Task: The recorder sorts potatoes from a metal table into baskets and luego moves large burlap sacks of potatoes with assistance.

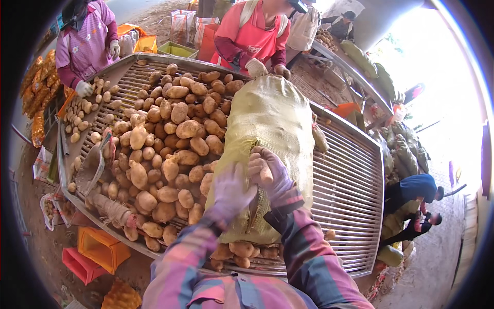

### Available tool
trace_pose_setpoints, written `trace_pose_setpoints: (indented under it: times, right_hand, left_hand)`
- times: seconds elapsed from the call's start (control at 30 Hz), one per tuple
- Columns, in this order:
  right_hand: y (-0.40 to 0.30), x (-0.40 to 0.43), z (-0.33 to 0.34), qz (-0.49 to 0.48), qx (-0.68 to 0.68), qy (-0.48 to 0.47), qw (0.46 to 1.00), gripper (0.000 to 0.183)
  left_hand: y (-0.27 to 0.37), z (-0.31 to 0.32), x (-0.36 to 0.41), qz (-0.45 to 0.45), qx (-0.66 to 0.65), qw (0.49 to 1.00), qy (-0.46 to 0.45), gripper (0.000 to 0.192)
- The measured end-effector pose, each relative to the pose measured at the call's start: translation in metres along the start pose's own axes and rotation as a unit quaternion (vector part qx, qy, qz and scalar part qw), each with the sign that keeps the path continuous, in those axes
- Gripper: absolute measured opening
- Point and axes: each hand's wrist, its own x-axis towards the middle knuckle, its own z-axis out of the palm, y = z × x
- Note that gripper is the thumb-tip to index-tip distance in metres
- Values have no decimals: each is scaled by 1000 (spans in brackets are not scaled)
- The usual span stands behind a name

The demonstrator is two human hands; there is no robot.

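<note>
A large pale-green woven sack (270, 112) lies in front of me on a slatted metal sorting table. Down its near half runs a dark slit with frayed strands at its upper end. My right hand (270, 170), in a light purple glove, is closed at the slit around what looks like a short wooden handle (266, 174). Whatever that handle joins is mostly hidden. Blurred by motion, my gloved left hand (231, 191) is over the sack's left side, its fingers apart and nothing visible in it. Potatoes (170, 162) are heaped left of the sack.
The table's metal slats (347, 181) extend right of the sack. Across the table, a person in a red apron (251, 42) has gloved hands at the sack's far end. Another person (85, 42) reaches toward small potatoes. Orange crates (102, 247) stand at lower left.
</note>
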Motion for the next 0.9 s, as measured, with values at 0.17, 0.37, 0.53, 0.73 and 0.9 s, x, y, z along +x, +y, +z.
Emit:
trace_pose_setpoints:
  times: [0.17,0.37,0.53,0.73,0.9]
  right_hand:
    - [0,-5,7,5,-3,35,999,21]
    - [-2,-5,-4,-22,-32,60,997,18]
    - [19,-18,3,-35,-48,56,997,17]
    - [67,-80,30,-82,-257,140,953,15]
    - [47,-72,21,-97,-187,131,969,19]
  left_hand:
    - [-12,17,55,-35,115,985,-121,37]
    - [-36,34,53,-81,15,995,-54,50]
    - [-50,57,66,-93,-31,991,-86,69]
    - [-49,50,78,-101,98,988,-71,51]
    - [-33,39,101,14,109,994,26,16]
